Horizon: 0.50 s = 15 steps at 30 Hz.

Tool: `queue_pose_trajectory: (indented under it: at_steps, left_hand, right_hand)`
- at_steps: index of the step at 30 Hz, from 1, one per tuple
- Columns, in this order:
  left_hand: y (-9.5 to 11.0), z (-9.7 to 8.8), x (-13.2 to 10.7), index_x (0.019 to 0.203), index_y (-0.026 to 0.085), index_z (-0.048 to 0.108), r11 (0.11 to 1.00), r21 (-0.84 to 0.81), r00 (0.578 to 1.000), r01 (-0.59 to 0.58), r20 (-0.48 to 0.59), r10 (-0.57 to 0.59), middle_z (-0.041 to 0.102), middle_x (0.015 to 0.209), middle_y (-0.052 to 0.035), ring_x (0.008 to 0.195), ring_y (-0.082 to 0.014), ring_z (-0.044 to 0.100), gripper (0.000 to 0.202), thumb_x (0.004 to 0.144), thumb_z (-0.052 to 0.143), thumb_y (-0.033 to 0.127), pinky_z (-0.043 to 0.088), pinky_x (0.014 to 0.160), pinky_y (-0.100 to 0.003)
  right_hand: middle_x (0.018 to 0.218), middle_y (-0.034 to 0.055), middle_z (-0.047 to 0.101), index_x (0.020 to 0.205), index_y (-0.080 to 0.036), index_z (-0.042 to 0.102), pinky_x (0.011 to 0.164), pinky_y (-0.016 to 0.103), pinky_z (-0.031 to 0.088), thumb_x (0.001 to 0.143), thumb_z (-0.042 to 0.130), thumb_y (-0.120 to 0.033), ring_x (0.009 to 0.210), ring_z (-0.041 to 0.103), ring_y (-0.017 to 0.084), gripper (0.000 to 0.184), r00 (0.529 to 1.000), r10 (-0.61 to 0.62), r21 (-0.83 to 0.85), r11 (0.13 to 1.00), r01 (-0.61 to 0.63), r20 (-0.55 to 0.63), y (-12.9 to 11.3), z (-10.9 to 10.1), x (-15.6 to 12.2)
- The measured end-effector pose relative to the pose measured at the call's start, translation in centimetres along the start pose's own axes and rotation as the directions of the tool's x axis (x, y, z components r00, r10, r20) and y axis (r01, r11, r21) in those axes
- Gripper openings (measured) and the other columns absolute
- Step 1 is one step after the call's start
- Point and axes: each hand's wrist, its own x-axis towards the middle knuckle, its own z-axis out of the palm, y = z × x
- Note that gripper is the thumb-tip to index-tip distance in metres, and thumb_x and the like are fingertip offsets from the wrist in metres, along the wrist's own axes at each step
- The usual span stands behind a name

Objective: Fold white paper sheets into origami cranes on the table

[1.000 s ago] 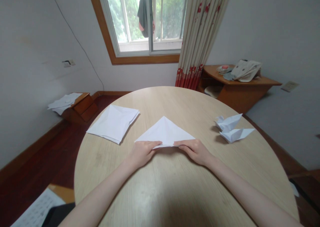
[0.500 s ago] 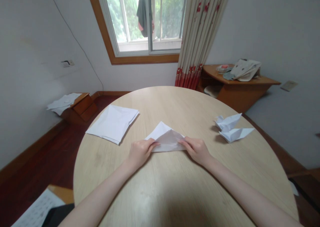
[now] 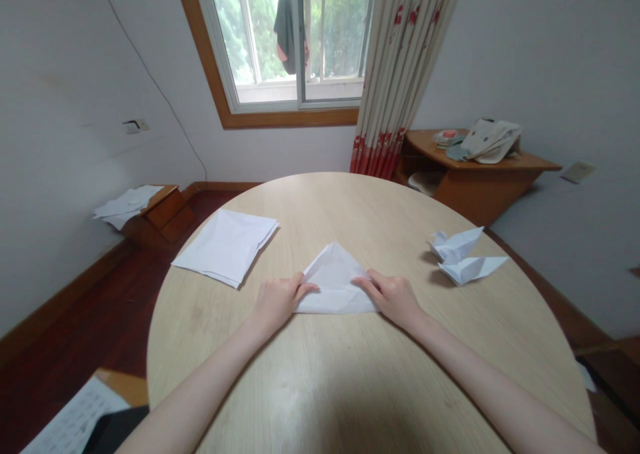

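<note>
A white sheet of paper folded into a small triangle (image 3: 334, 282) lies on the round wooden table (image 3: 350, 381), its point facing away from me. My left hand (image 3: 278, 301) grips its left lower corner with fingers curled and pressed on the paper. My right hand (image 3: 393, 298) does the same at the right lower corner. Both hands rest on the tabletop, a short way apart, with the triangle between them.
A stack of white sheets (image 3: 227, 244) lies at the table's left. Two folded paper figures (image 3: 463, 257) sit at its right. Beyond are a wooden side table with a bag (image 3: 480, 164), a low cabinet with papers (image 3: 155, 211), a curtain (image 3: 400, 74) and a window.
The wide flat triangle was lifted at its side corners and folded inward into a smaller triangle. My hands came closer together and a little toward me.
</note>
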Motion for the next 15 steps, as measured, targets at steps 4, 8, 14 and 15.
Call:
queue_pose_trajectory:
  at_steps: [4,8,14,15]
  left_hand:
    - [-0.08,-0.27,0.27,0.091,0.02,0.065,1.0,-0.007,0.998,0.03,0.057,-0.03,0.071,0.075,-0.0062,0.071,-0.023,0.068,0.039,0.095,0.043,0.051,0.034,0.055,-0.024]
    - [-0.42,-0.18,0.62,0.09,0.019,0.064,0.999,-0.021,0.994,0.042,0.106,-0.039,0.071,0.075,-0.0067,0.074,-0.0255,0.068,0.04,0.093,0.045,0.054,0.036,0.056,-0.025]
    - [-0.75,-0.03,0.81,0.091,0.018,0.06,0.998,-0.059,0.993,0.038,0.114,-0.031,0.07,0.077,-0.0073,0.075,-0.0271,0.068,0.045,0.088,0.048,0.061,0.038,0.058,-0.027]
    - [-0.73,0.0,0.79,0.091,0.018,0.06,0.998,-0.057,0.993,0.038,0.11,-0.031,0.07,0.078,-0.0081,0.076,-0.0281,0.068,0.047,0.086,0.048,0.064,0.038,0.059,-0.027]
  right_hand:
    - [0.051,0.0067,0.065,0.071,-0.019,0.064,0.046,0.026,0.023,0.094,0.01,-0.064,0.045,0.059,0.018,0.074,0.998,0.029,-0.087,0.996,-0.024,0.061,0.32,0.35,0.12]
    - [0.055,0.0068,0.066,0.075,-0.02,0.064,0.047,0.027,0.02,0.096,0.015,-0.062,0.049,0.06,0.019,0.068,0.988,0.073,-0.169,0.984,-0.049,0.138,0.5,0.47,0.27]
    - [0.061,0.0061,0.069,0.079,-0.02,0.062,0.047,0.027,0.02,0.099,0.027,-0.05,0.054,0.064,0.02,0.05,0.966,0.109,-0.235,0.971,-0.052,0.236,0.33,0.04,0.56]
    - [0.061,0.0059,0.069,0.079,-0.02,0.061,0.047,0.027,0.02,0.099,0.029,-0.048,0.055,0.064,0.02,0.047,0.964,0.113,-0.246,0.968,-0.052,0.242,0.25,-0.03,0.61]
